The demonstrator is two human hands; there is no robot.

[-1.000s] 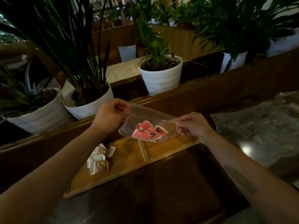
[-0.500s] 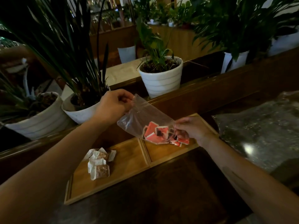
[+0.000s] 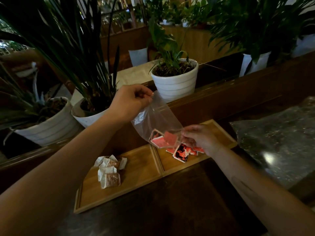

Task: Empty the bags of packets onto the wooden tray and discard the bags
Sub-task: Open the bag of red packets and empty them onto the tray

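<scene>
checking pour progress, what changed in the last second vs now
The left hand lifted its corner of the clear plastic bag, tipping it from level to steep; red packets slid out past the right hand into the wooden tray's right compartment. The white-and-brown packets stayed put.

We have a single view, worn on the head, looking forward and steeply down over both forearms, which enter from the bottom corners. It sits close: the left hand (image 3: 129,101) and right hand (image 3: 202,138) fill the middle, with the wooden tray (image 3: 139,169) just beneath them on the dark worktop (image 3: 170,210). The wide lens bends the edges. Farther ahead, past a wooden ledge (image 3: 230,92), we face white potted plants (image 3: 175,79) and a dim room beyond. No second view shares the scene
</scene>
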